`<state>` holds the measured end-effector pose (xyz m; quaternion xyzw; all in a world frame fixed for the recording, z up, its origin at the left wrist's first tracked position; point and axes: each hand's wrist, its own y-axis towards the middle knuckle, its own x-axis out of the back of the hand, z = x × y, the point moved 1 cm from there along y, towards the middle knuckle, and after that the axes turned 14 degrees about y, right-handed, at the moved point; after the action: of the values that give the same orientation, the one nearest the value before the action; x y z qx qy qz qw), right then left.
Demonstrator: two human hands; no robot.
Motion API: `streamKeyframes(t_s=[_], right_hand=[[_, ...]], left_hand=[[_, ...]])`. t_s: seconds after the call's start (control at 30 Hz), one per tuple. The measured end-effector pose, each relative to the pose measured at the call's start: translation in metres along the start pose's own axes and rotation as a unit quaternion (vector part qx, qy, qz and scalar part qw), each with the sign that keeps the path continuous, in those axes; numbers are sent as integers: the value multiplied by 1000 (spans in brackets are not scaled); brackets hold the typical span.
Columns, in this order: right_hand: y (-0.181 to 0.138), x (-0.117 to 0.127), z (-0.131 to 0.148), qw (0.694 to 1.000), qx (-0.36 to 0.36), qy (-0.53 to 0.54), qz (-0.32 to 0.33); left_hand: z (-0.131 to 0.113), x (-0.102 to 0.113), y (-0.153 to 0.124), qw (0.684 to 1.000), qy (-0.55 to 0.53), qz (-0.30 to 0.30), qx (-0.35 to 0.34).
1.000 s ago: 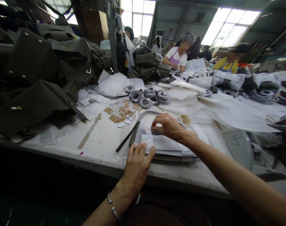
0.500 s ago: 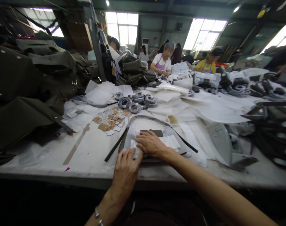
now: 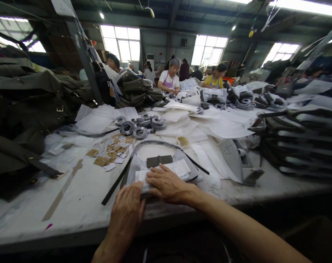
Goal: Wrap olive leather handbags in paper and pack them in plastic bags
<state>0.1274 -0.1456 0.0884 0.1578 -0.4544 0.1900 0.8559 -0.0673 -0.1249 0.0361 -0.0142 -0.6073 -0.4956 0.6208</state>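
Observation:
In front of me on the table lies a dark bag or panel (image 3: 193, 171), mostly under wrapping. Over it are a white wrapped packet (image 3: 184, 168) and a small dark olive piece with a band across its middle (image 3: 159, 160). A long strap (image 3: 157, 142), grey-wrapped along its middle with bare dark ends, arches around them. My right hand (image 3: 167, 183) rests flat on the white packet, fingers stretched out. At the near left edge, my left hand (image 3: 126, 204) lies with extended fingers touching the wrapping; its thumb hangs lower, by the table edge.
Coiled grey straps (image 3: 140, 132) and a heap of brown tags (image 3: 111, 151) lie beyond. White sheets (image 3: 217, 124) spread across the back. Dark olive bags (image 3: 26, 91) pile up at left, more in a stack (image 3: 305, 142) at right. Several co-workers sit across the table.
The view has turned right, so everything sits further left. My right hand has drawn back toward me, uncovering the dark olive piece. My left hand stays at the near edge.

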Motion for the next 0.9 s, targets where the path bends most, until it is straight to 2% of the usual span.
streamKeyframes(t_s=[0.13, 0.23, 0.33, 0.43, 0.57, 0.63, 0.7, 0.8, 0.9], right_hand=[[-34, -1, 19, 1000, 17, 24, 1], [-56, 4, 29, 997, 25, 76, -10], [-68, 11, 29, 992, 13, 105, -72], [-67, 12, 21, 991, -7, 70, -117], [-56, 7, 4, 992, -11, 51, -115], [-52, 13, -4, 988, -15, 73, -135], [-52, 26, -12, 977, -27, 96, -186], [-62, 46, -20, 956, -75, 141, -245], [-82, 51, -26, 944, -138, 188, -234]], left_hand=[[10, 6, 4, 998, -68, 0, 9], [18, 18, 6, 991, -122, 49, -4], [23, 30, 8, 977, -181, 111, -1], [23, 33, 12, 963, -225, 147, 10], [18, 26, 19, 962, -226, 154, 20], [17, 24, 23, 955, -245, 166, 22], [22, 24, 27, 943, -283, 170, 35], [43, 18, 25, 937, -295, 137, 125], [70, 3, 12, 923, -253, 114, 266]])
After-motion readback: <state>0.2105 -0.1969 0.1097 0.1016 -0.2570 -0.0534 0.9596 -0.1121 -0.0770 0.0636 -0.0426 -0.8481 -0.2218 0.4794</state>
